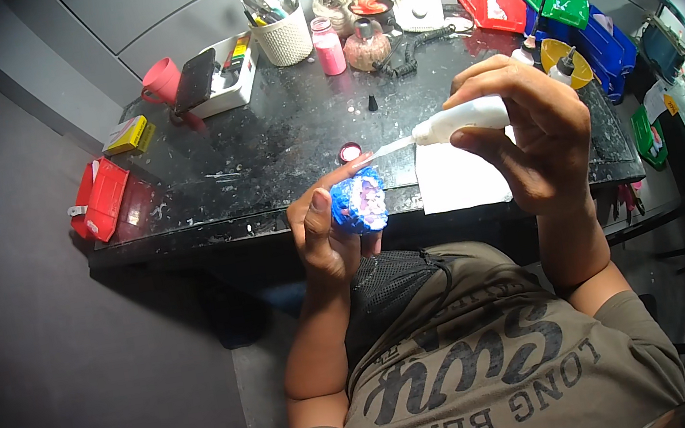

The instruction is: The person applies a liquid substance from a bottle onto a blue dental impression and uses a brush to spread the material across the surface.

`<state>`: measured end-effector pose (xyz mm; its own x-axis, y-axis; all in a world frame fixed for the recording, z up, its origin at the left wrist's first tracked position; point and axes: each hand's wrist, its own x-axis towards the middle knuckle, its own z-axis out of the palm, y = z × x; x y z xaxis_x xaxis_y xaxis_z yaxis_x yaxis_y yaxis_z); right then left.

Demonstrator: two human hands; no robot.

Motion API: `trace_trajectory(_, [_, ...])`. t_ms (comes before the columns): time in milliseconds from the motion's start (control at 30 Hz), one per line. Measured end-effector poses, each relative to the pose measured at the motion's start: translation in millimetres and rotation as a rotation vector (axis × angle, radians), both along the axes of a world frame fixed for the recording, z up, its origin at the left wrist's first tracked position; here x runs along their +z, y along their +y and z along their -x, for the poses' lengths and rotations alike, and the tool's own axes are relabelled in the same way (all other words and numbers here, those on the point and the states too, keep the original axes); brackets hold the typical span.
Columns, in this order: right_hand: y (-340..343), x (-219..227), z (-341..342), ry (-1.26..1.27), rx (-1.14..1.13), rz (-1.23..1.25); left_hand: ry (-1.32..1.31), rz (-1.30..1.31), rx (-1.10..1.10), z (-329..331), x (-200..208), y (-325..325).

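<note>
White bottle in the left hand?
No, the right hand grips the white bottle, while the left hand holds a blue-and-pink piece.

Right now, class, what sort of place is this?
Probably a workshop: a scuffed black workbench, a cream round textured pot of tools, a white plastic squeeze bottle in the right hand.

Black bench (276, 130) — white paper (458, 182), pink jar (329, 50).

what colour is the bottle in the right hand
The bottle in the right hand is white, seen best in the head view.
</note>
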<state>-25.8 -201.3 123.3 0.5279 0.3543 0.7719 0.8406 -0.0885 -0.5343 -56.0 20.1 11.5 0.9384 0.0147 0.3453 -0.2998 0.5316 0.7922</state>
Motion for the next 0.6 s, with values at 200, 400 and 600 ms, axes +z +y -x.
trace_trajectory(200, [-0.5,0.4,1.2,-0.004,-0.003,0.003,-0.001,0.011,0.002,-0.6,-1.4,-0.9])
trace_trajectory(400, [-3.1,-0.9,2.8,0.001,-0.012,-0.011,-0.05,0.02,0.01,-1.4,-1.4,-0.7])
trace_trajectory(600, [-11.0,-3.7,-2.8,-0.092,-0.023,0.028,-0.118,-0.07,0.005,-4.0,-6.8,4.0])
